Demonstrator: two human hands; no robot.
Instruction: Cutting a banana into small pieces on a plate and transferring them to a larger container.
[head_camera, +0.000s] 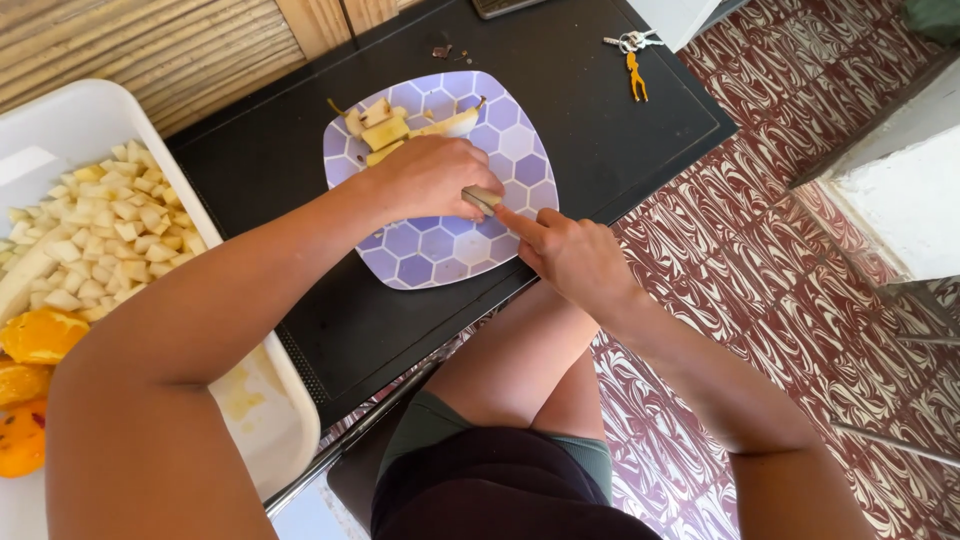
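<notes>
Far left there's a big white plastic tray (255, 400), smooth with rounded corners, holding a heap of pale diced fruit cubes (105, 225) and, nearer, some orange fruit pieces (35, 345). Right of it sits the black counter (590, 110), matte and flat, up against a wall of bamboo-like slats. In the middle of the counter is a squarish plate (440, 255) with a purple and white honeycomb print. At its far edge lie a few chunky pale fruit pieces (385, 130) with yellowish skin. The left hand (430, 178) is curled down over the plate, its grip closed on a small piece of fruit (480, 197) that just pokes out at the fingertips. The right hand (575, 260) comes in from the near right, fingers wrapped shut around a knife handle I can't really see, forefinger stretched along the top toward that piece, so both hands meet right there. Far right on the counter, a bunch of keys (632, 55) with an orange fob. The floor (800, 240) is tiled in maroon and cream swirls.
</notes>
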